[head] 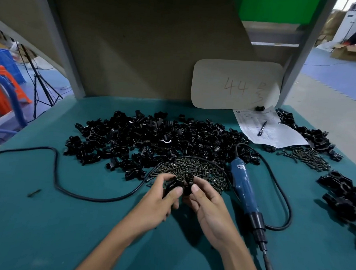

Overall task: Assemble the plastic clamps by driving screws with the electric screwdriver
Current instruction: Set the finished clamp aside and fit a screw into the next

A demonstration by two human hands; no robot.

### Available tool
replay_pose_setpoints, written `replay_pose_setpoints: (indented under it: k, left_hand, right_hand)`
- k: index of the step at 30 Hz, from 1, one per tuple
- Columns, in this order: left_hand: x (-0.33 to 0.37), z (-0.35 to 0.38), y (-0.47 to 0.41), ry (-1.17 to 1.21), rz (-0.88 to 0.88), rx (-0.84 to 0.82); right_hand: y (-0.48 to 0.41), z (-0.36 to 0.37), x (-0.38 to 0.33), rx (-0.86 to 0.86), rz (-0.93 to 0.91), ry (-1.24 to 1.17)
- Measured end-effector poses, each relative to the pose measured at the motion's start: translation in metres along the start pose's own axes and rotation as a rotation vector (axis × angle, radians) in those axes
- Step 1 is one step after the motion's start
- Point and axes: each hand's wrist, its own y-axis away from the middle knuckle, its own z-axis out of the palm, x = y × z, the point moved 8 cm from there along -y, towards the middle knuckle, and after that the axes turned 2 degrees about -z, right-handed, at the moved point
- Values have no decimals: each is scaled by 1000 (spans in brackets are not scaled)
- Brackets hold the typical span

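Near the middle of the bench (42, 231), two black clamp pieces (187, 182) are held together: the left hand (158, 200) grips one, the right hand (208, 209) pinches the other. Just beyond lies the screw pile (193, 170), then the heap of clamp parts (152, 137). Right of the hands, the electric screwdriver (242, 191) lies flat.

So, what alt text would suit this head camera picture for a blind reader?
A person's left hand and right hand hold a black plastic clamp near a screw pile on a teal table. A blue electric screwdriver lies beside the right hand; a heap of clamp parts sits behind.
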Motion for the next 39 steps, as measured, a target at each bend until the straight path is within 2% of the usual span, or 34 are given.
replay_pose_setpoints:
  k: [6, 10, 19, 21, 25, 27, 30, 36, 39]
  left_hand:
    - [-5, 1, 0, 90, -68, 40]
    - [-4, 3, 2, 169, -81, 4]
    - [3, 2, 9, 350, -24, 49]
    - [9, 5, 10, 279, -5, 21]
    - [18, -9, 9, -232, 120, 154]
    - [24, -10, 11, -363, 167, 183]
    - [21, -6, 10, -369, 178, 158]
    - [8, -11, 9, -205, 145, 174]
    - [2, -5, 9, -291, 169, 176]
  right_hand:
    - [2, 4, -2, -24, -31, 163]
    - [3, 5, -1, -34, -12, 87]
    - [2, 4, 2, -25, 5, 35]
    - [3, 6, 0, -29, 2, 36]
    - [4, 4, -1, -6, -16, 28]
    - [4, 5, -2, -13, -25, 44]
    - [5, 4, 0, -15, -14, 59]
    - [6, 2, 1, -15, -10, 87]
    - [6, 4, 1, 1, -16, 142]
